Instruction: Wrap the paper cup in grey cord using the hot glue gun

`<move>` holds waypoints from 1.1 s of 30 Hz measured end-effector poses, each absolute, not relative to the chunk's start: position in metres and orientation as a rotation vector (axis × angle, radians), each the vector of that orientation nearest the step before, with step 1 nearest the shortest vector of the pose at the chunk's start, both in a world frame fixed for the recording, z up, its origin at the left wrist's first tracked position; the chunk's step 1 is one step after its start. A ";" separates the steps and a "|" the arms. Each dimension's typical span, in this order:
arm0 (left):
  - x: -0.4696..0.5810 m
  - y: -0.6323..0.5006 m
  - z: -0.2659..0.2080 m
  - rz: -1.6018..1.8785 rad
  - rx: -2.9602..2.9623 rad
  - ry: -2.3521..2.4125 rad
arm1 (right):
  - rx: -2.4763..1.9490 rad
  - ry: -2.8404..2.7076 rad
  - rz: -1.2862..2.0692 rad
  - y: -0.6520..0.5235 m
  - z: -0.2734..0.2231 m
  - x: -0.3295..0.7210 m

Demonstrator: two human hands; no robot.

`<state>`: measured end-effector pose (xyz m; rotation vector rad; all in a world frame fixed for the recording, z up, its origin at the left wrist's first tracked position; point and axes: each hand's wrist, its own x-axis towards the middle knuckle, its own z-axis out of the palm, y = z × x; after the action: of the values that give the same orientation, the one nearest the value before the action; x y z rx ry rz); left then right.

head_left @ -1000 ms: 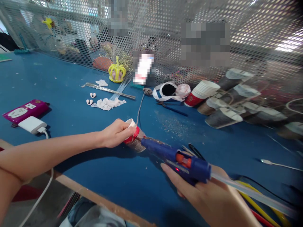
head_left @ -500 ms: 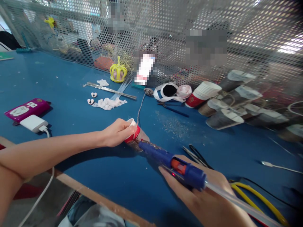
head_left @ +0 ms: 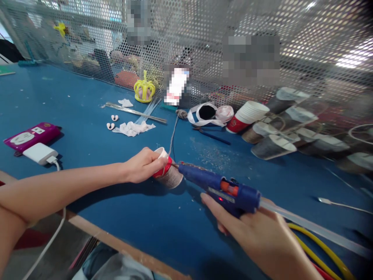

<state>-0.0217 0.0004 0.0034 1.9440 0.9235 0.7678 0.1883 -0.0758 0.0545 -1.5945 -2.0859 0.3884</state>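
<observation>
My left hand [head_left: 144, 165] is closed around a paper cup [head_left: 171, 179] that lies tilted over the blue table. The cup's rim end is white and red, while its base end is wrapped in grey-brown yarn. From the cup a strand of yarn [head_left: 174, 136] runs back to a small ball of yarn [head_left: 182, 114]. My right hand [head_left: 247, 229] grips a blue hot glue gun [head_left: 217, 182], with a small red light lit on its side. The gun's nozzle points at the red band, close to the yarn's edge. A long clear glue stick [head_left: 314, 225] sticks out of its back.
Stacked paper cups [head_left: 247, 116] and several yarn-wrapped cups [head_left: 274, 147] stand at the right. Dark-handled pliers [head_left: 212, 136], a ribbon roll [head_left: 201, 114], metal strips [head_left: 136, 112] and a yellow crown [head_left: 144, 91] lie farther back. At left are a purple pouch [head_left: 43, 130] and a white charger [head_left: 40, 153].
The glue gun has shifted right and turned flatter, its nozzle now higher on the cup. The cup has rotated slightly in my left hand, showing more of its yarn-wrapped side.
</observation>
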 end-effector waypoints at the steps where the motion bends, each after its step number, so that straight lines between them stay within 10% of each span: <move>1: -0.022 0.001 0.003 0.769 1.957 0.908 | -1.609 -2.063 0.405 -0.076 0.052 0.189; 27: -0.022 0.000 0.003 0.817 2.050 0.799 | -1.802 -1.747 0.938 -0.050 0.054 0.196; 33: -0.023 -0.001 0.003 0.836 2.089 0.770 | -1.842 -1.428 0.589 -0.017 0.051 0.234</move>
<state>-0.0227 -0.0015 0.0031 2.0890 0.7698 0.8363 0.2337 -0.0173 0.0511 -1.8415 -1.4284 0.5894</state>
